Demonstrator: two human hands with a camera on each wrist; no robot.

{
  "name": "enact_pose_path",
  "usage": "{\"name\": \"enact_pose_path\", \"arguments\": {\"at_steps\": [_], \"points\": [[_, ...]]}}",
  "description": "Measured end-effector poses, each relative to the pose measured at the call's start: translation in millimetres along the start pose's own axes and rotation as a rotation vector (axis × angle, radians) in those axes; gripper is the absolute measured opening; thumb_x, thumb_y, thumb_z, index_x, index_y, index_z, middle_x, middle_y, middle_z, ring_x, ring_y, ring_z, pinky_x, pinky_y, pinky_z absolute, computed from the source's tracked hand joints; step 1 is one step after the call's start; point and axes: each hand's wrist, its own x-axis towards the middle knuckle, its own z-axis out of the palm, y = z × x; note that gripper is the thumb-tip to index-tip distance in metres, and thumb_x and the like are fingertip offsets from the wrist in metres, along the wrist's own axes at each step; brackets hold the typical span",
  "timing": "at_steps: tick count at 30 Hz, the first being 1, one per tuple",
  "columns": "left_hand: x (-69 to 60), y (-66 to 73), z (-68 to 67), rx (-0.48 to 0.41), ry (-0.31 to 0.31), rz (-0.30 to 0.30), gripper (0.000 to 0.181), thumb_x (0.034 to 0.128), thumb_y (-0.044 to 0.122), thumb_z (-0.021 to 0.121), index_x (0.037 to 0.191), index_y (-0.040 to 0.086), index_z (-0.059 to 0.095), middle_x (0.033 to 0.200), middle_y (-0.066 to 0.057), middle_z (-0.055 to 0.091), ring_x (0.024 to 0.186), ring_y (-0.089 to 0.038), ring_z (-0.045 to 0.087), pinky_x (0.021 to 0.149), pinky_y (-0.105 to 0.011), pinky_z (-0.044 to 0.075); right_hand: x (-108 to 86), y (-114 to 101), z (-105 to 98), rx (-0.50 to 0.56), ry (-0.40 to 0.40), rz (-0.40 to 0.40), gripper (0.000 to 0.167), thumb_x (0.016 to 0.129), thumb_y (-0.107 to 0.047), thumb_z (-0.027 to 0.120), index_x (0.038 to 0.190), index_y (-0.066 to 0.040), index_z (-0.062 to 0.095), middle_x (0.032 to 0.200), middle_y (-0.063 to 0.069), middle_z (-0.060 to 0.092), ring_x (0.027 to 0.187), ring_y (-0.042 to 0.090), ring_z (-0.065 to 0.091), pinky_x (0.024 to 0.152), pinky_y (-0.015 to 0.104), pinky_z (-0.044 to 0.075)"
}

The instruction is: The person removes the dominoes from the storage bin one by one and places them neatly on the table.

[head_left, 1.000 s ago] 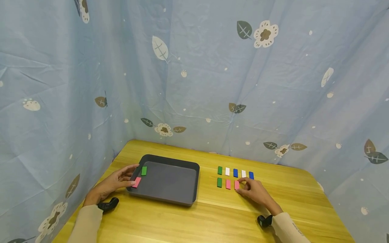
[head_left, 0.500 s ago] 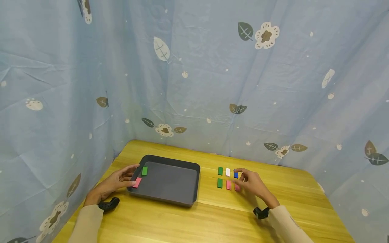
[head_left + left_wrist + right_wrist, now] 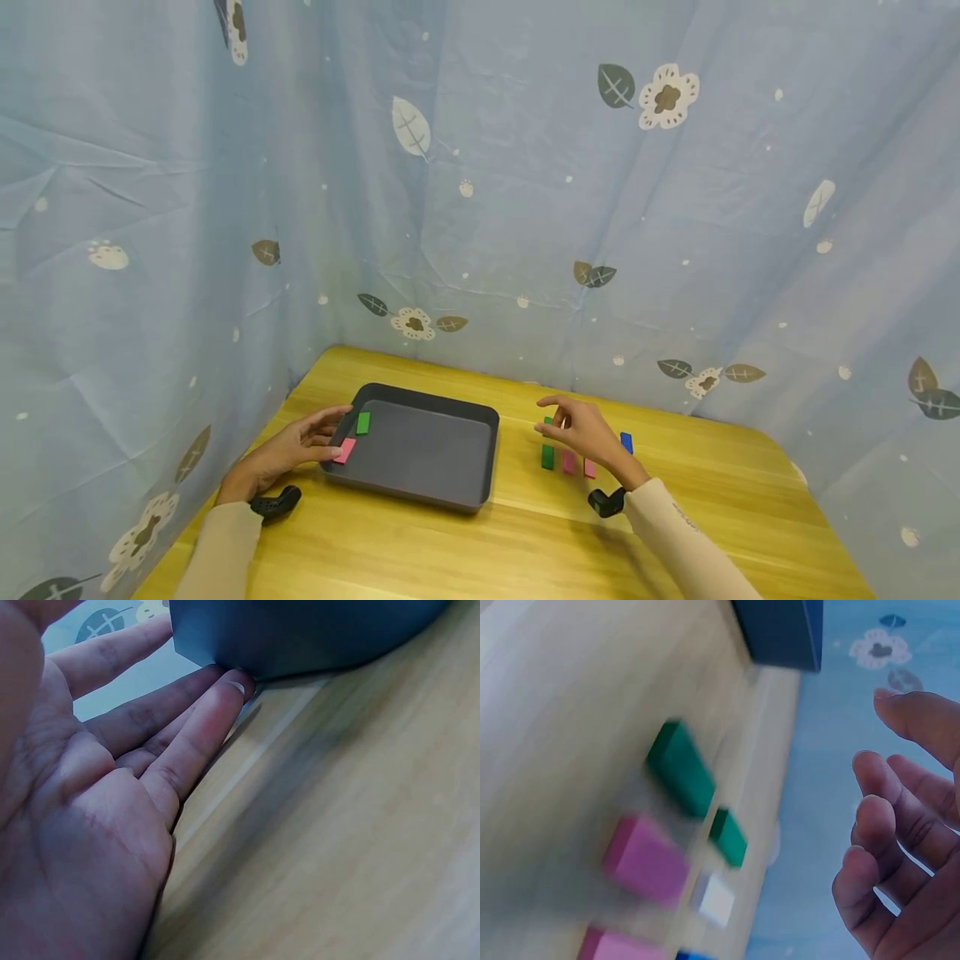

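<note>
My left hand (image 3: 288, 450) holds the left wall of a dark grey tray (image 3: 487, 467), thumb at the rim and fingers on the outside. Inside, beside that wall, lie a green tile (image 3: 363, 423) and a pink tile (image 3: 346, 451), the thumb tip overlapping the pink one. My right hand (image 3: 588, 429) hovers over two rows of small tiles right of the tray, thumb and fingers apart with nothing between them. Below it show a green tile (image 3: 547, 457), two pink tiles (image 3: 568, 462) and a blue tile (image 3: 627, 442). A white tile (image 3: 714, 900) appears in the right wrist view; the hand hides some others.
The yellow wood-grain table (image 3: 420, 550) reaches back to a blue curtain (image 3: 510, 208) with flower and leaf prints, which also closes in both sides. A black wrist device (image 3: 276, 504) sits on the left wrist, another (image 3: 606, 502) on the right.
My right hand has left the front-row pink tile, risen, and moved left across the rows toward the tray, its fingers empty. The left hand stays at the tray. The head view has shifted slightly.
</note>
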Motion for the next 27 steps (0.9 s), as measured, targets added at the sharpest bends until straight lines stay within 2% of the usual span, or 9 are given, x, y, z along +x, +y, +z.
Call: {"name": "enact_pose_path", "arguments": {"at_steps": [7, 17, 27], "points": [[1.0, -2.3, 0.1, -0.011, -0.008, 0.017, 0.074, 0.0995, 0.012, 0.070, 0.162, 0.014, 0.032, 0.161, -0.022, 0.028, 0.135, -0.043, 0.038, 0.097, -0.034, 0.050, 23.9, -23.8, 13.7, 0.004, -0.033, -0.024, 0.042, 0.095, -0.039, 0.076, 0.133, -0.022, 0.067, 0.078, -0.012, 0.063, 0.064, 0.011, 0.057, 0.061, 0.031, 0.050], [2.2, -3.8, -1.0, -0.006, -0.007, 0.022, 0.073, 0.0997, 0.013, 0.070, 0.162, 0.015, 0.032, 0.160, -0.022, 0.030, 0.134, -0.042, 0.039, 0.096, -0.034, 0.050, 60.8, -50.5, 41.1, -0.025, -0.081, -0.102, 0.042, 0.096, -0.040, 0.075, 0.133, -0.023, 0.066, 0.078, -0.014, 0.063, 0.065, 0.008, 0.058, 0.061, 0.030, 0.050], [1.5, -1.1, -0.4, -0.009, -0.001, 0.008, 0.073, 0.0999, 0.013, 0.070, 0.162, 0.015, 0.032, 0.159, -0.022, 0.030, 0.134, -0.042, 0.040, 0.098, -0.038, 0.049, 87.8, -87.5, 74.1, -0.021, -0.147, -0.209, 0.042, 0.096, -0.037, 0.075, 0.131, -0.015, 0.068, 0.078, -0.013, 0.062, 0.062, 0.005, 0.057, 0.061, 0.026, 0.048]]}}
